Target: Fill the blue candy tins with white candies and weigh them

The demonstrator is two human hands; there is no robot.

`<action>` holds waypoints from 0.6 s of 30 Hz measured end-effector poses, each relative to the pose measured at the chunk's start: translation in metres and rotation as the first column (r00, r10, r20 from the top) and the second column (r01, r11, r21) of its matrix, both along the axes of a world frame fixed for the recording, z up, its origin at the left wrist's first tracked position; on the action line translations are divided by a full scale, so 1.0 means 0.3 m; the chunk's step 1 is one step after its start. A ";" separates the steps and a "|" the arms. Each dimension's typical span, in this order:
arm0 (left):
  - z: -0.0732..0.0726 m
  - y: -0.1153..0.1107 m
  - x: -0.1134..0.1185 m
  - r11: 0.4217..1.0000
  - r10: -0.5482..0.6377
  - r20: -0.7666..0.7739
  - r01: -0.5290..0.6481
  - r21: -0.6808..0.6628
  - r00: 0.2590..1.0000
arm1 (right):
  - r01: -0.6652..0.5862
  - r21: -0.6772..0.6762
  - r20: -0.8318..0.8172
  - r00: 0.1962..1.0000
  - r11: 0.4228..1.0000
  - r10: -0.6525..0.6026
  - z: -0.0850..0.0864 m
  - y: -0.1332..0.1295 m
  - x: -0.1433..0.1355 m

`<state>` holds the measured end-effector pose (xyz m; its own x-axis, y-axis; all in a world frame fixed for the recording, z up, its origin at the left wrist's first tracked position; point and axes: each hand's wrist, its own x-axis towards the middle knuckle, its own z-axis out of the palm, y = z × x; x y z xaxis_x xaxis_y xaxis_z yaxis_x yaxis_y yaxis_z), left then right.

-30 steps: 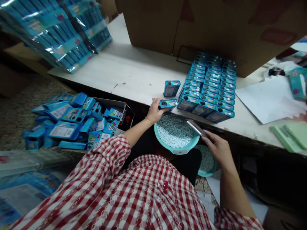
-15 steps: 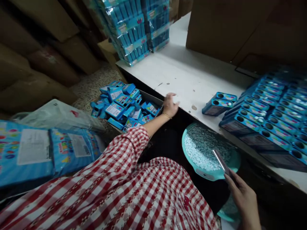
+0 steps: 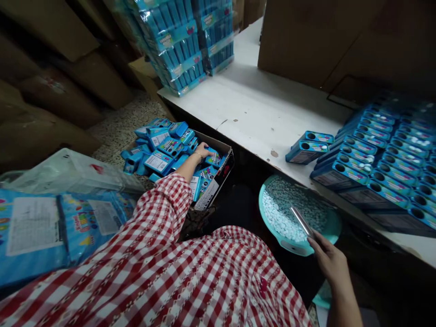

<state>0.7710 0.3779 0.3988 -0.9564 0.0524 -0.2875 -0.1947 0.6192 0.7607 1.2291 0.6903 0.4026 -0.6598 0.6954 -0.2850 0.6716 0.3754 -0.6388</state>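
My left hand [image 3: 203,151] reaches into an open cardboard carton [image 3: 227,165] heaped with small blue boxes [image 3: 159,162]. Its fingers are bent over one blue box [image 3: 213,157] near the carton's right side; some fingertips are hidden. My right hand [image 3: 329,256] is closed around a shiny metal tube-like tool [image 3: 301,221]. The tool's tip points over a turquoise basin [image 3: 289,246] full of small white pieces [image 3: 279,211], which look like candies or tablets.
On the white table [image 3: 245,97] stand rows of blue boxes with round top holes [image 3: 361,159], two similar boxes [image 3: 308,147] beside them, and wrapped stacks of blue packs [image 3: 180,50]. Large cardboard boxes [image 3: 78,27] and blue printed bags [image 3: 34,227] are on the left.
My left hand has moved from the table's edge leftward and down into the carton, onto a blue box. My right hand has shifted slightly left with the metal tool over the basin.
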 end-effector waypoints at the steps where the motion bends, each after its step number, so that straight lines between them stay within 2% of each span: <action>1: 0.022 -0.012 0.002 0.995 0.039 -0.020 -0.037 0.090 0.999 | -0.014 -0.005 0.003 1.000 1.000 0.014 -0.007 0.001 -0.001; 3: 0.081 -0.033 0.020 0.949 0.072 -0.012 -0.064 0.309 0.997 | -0.042 -0.005 0.004 0.999 0.999 0.042 -0.030 0.009 -0.002; 4: 0.115 -0.038 0.037 0.894 0.052 0.003 -0.048 0.445 0.999 | -0.052 0.001 0.007 0.999 0.999 0.052 -0.044 0.016 -0.004; 6: 0.187 -0.034 0.089 0.731 -0.041 0.047 -0.002 0.682 0.998 | -0.077 0.008 0.015 0.997 0.997 0.077 -0.074 0.030 -0.013; 8: 0.246 -0.006 0.169 0.583 -0.144 0.084 0.016 0.812 0.986 | -0.117 0.007 0.034 0.993 0.993 0.117 -0.096 0.043 -0.027; 10: 0.275 0.038 0.275 0.504 -0.227 0.132 0.001 0.863 0.965 | -0.177 0.022 0.076 0.982 0.984 0.175 -0.098 0.048 -0.045; 12: 0.268 0.084 0.400 0.504 -0.344 0.202 -0.001 0.864 0.917 | -0.240 0.076 0.179 0.958 0.968 0.223 -0.079 0.044 -0.061; 14: 0.232 0.118 0.527 0.560 -0.523 0.285 0.072 0.825 0.803 | -0.308 0.133 0.336 0.908 0.942 0.250 -0.045 0.037 -0.073; 16: 0.182 0.133 0.636 0.610 -0.695 0.360 0.247 0.752 0.622 | -0.385 0.160 0.471 0.839 0.909 0.273 -0.009 0.035 -0.080; 17: 0.157 0.134 0.678 0.609 -0.757 0.378 0.366 0.704 0.533 | -0.419 0.169 0.515 0.809 0.892 0.283 0.006 0.037 -0.081; 18: 0.136 0.134 0.713 0.579 -0.808 0.378 0.493 0.649 0.451 | -0.447 0.183 0.546 0.787 0.876 0.288 0.018 0.042 -0.080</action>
